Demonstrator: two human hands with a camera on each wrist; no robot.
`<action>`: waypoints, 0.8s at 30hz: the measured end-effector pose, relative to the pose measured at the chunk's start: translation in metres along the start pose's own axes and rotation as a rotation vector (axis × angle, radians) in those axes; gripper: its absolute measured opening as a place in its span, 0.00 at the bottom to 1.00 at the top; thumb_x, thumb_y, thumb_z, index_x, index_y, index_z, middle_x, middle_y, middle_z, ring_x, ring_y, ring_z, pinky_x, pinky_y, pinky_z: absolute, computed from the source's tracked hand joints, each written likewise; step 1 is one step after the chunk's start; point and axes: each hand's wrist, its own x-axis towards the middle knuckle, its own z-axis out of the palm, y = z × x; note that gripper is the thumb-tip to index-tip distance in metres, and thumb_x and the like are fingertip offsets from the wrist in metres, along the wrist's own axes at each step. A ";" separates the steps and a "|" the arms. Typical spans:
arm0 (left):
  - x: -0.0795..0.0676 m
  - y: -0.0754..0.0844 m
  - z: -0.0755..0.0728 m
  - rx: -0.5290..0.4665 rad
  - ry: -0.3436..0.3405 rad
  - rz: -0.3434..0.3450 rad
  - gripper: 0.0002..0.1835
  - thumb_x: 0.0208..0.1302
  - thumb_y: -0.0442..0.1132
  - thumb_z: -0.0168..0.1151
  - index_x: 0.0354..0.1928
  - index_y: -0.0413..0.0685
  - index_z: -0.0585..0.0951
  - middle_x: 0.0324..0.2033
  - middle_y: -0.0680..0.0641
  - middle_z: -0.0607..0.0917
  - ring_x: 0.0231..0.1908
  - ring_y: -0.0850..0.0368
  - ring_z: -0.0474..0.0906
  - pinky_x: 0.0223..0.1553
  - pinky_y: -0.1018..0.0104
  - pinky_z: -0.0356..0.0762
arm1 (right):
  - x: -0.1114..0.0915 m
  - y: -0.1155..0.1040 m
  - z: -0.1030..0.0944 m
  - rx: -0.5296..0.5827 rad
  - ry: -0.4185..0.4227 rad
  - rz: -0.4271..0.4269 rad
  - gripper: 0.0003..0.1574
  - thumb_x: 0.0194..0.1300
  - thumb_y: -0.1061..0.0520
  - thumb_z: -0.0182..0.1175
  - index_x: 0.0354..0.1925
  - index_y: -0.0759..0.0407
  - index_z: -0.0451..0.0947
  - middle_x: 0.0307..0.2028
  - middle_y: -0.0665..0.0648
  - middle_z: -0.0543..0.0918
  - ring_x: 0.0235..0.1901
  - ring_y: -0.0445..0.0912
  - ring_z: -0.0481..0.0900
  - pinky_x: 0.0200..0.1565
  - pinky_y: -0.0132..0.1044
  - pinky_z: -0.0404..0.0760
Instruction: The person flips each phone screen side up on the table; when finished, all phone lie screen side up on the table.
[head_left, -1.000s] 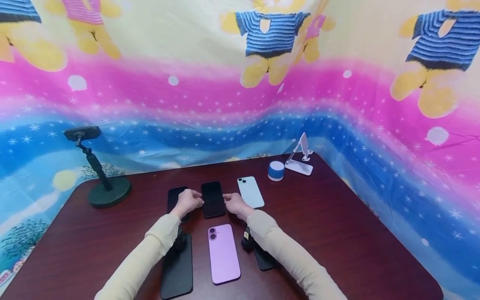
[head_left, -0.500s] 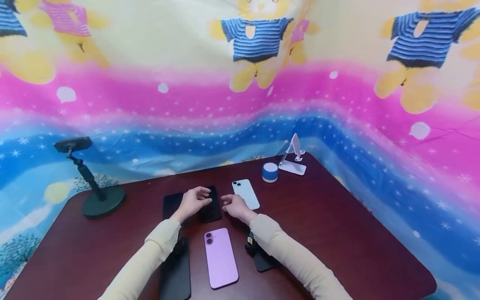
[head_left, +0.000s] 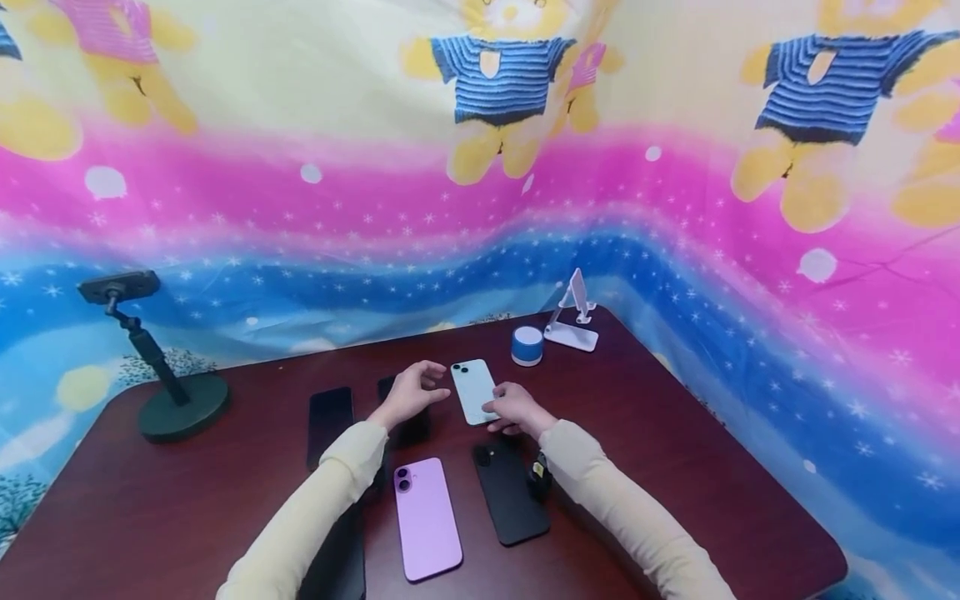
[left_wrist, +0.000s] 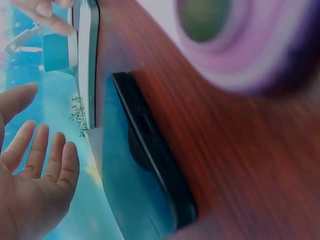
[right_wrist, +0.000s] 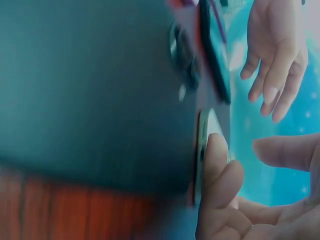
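A pale white phone (head_left: 471, 392) lies back up on the table. My right hand (head_left: 520, 408) is at its lower right edge, thumb apart from the fingers; in the right wrist view the fingertips lie against or right beside the phone's side. My left hand (head_left: 412, 392) hovers to the phone's left with loosely bent fingers and holds nothing. It partly hides a black phone (head_left: 415, 431) beneath. In the left wrist view the left hand (left_wrist: 42, 175) is spread, apart from the black phone (left_wrist: 150, 150).
A purple phone (head_left: 429, 521) lies nearer, with a black phone (head_left: 510, 496) to its right and a dark flat device (head_left: 341, 554) to its left. Another dark phone (head_left: 330, 421) is further left. Behind are a blue cylinder (head_left: 527, 348), white stand (head_left: 572, 335) and dark green stand (head_left: 183, 406).
Both hands have moved right, from the sides of the middle black phone to around the white phone. The head view has turned slightly right.
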 end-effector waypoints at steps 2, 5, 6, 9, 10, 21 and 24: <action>0.006 0.001 0.005 0.000 -0.014 0.001 0.22 0.59 0.33 0.66 0.55 0.34 0.76 0.51 0.36 0.80 0.50 0.40 0.76 0.54 0.48 0.75 | 0.001 0.006 -0.007 0.010 0.001 0.025 0.35 0.67 0.57 0.57 0.67 0.69 0.58 0.55 0.65 0.76 0.25 0.43 0.83 0.25 0.31 0.77; 0.014 0.000 0.013 0.015 -0.037 -0.012 0.23 0.58 0.33 0.67 0.55 0.33 0.75 0.52 0.34 0.79 0.50 0.40 0.76 0.54 0.49 0.74 | 0.003 0.013 -0.015 0.016 -0.010 0.040 0.38 0.68 0.57 0.55 0.69 0.71 0.55 0.57 0.66 0.76 0.25 0.43 0.84 0.24 0.31 0.79; 0.016 0.001 0.016 0.024 -0.044 -0.023 0.24 0.57 0.33 0.67 0.55 0.32 0.74 0.52 0.34 0.79 0.50 0.39 0.76 0.54 0.49 0.74 | 0.004 0.014 -0.016 0.023 -0.020 0.041 0.38 0.68 0.57 0.55 0.70 0.71 0.54 0.58 0.66 0.75 0.25 0.43 0.84 0.24 0.32 0.79; 0.021 0.001 0.022 0.062 -0.060 -0.065 0.26 0.55 0.33 0.68 0.56 0.31 0.73 0.52 0.33 0.78 0.50 0.40 0.76 0.54 0.49 0.74 | 0.007 0.016 -0.018 0.041 -0.055 0.031 0.38 0.69 0.58 0.54 0.70 0.71 0.53 0.57 0.67 0.76 0.27 0.44 0.84 0.25 0.33 0.81; 0.021 0.001 0.024 0.073 -0.069 -0.075 0.27 0.55 0.33 0.69 0.56 0.31 0.73 0.52 0.33 0.78 0.50 0.40 0.77 0.54 0.49 0.75 | 0.008 0.016 -0.018 0.045 -0.065 0.029 0.37 0.69 0.59 0.53 0.70 0.70 0.53 0.56 0.67 0.76 0.28 0.45 0.84 0.25 0.33 0.82; 0.032 -0.001 0.020 0.083 -0.092 -0.125 0.35 0.55 0.32 0.68 0.64 0.29 0.66 0.61 0.32 0.72 0.58 0.37 0.73 0.59 0.49 0.72 | 0.018 0.013 -0.014 0.112 -0.096 0.039 0.33 0.72 0.61 0.50 0.70 0.68 0.54 0.55 0.69 0.74 0.29 0.44 0.83 0.32 0.36 0.84; 0.035 0.001 0.019 0.054 -0.120 -0.149 0.37 0.56 0.32 0.67 0.67 0.30 0.63 0.64 0.32 0.69 0.60 0.36 0.71 0.59 0.49 0.71 | 0.018 0.011 -0.012 0.112 -0.097 0.042 0.33 0.71 0.62 0.49 0.70 0.68 0.55 0.54 0.68 0.75 0.28 0.43 0.83 0.33 0.35 0.84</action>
